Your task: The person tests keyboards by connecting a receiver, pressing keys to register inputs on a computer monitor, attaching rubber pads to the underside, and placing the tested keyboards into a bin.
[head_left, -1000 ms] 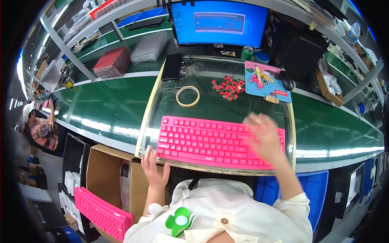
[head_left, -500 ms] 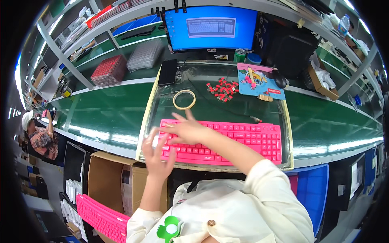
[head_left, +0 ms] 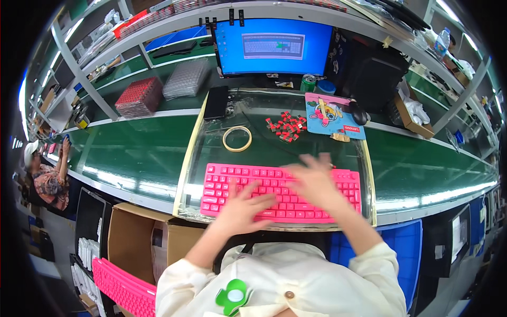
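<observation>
A bright pink keyboard (head_left: 296, 214) lies flat on the glass-topped work surface, directly in front of me. My left hand (head_left: 244, 208) is over its left and middle keys, fingers spread and holding nothing. Over the right-middle part hovers my right hand (head_left: 317, 185), a little blurred, its fingers stretched apart with nothing in them. Whether the fingertips press any keys is hard to make out. On the monitor (head_left: 272, 47) behind, a keyboard picture shows a small green patch among its keys.
Beyond the keyboard are a tape roll (head_left: 236, 138), a pile of small red-and-black parts (head_left: 287, 127), a colourful mouse pad (head_left: 330, 122) and a black mouse (head_left: 359, 113). Another pink keyboard (head_left: 124, 288) stands by an open carton (head_left: 132, 238) at lower left. A person sits far left.
My right hand has swept from the keyboard's left end to its right-middle part. My left hand has moved right, onto the keys. Green has appeared on the screen's keyboard picture.
</observation>
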Motion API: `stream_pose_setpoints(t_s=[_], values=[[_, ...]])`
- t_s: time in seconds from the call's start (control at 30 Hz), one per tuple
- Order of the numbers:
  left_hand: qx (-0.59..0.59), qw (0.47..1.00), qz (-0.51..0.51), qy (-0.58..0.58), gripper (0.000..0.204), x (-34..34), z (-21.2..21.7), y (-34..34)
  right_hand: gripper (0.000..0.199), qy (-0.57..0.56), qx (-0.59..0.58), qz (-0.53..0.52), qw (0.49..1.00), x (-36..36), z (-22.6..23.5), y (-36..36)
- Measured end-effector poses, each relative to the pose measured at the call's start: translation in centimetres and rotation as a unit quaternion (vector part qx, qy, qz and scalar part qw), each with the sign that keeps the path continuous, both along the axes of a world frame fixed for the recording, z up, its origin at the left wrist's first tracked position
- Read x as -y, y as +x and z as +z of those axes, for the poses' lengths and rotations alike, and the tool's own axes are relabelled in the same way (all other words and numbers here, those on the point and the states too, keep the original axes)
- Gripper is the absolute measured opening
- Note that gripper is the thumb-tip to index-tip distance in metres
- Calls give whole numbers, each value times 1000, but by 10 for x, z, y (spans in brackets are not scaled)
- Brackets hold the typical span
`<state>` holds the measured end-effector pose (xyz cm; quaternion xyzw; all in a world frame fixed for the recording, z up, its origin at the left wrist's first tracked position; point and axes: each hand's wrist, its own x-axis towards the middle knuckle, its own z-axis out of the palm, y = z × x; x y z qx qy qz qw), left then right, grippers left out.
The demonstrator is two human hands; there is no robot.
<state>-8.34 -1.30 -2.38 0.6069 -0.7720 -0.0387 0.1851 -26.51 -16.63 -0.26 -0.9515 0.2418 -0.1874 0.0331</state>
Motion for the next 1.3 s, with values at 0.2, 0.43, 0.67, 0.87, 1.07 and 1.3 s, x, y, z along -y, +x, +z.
stream_pose_setpoints(t_s=[0.2, 0.43, 0.67, 0.87, 1.07, 1.3], values=[[98, 966, 234, 50, 46, -69, 21, 81, 50, 43, -4, 203, 978, -60, -26, 136], [-187, 981, -52, 24, 44, 28, 7, -10, 35, 84, -96, -47, 991, -6, 2, -51], [3, 988, -140, -56, 48, 33, -15, -75, 29, -47, -45, -257, 964, 13, 6, -140], [29, 984, 173, 31, 50, -68, 15, 43, 42, -9, 64, 181, 981, -48, -32, 64], [110, 962, 245, 50, 73, -65, 15, 46, 53, 54, -62, 168, 982, -62, -21, 96], [80, 981, -155, -87, 62, 57, -22, -102, 37, 72, 2, -141, 987, -7, -21, -143]])
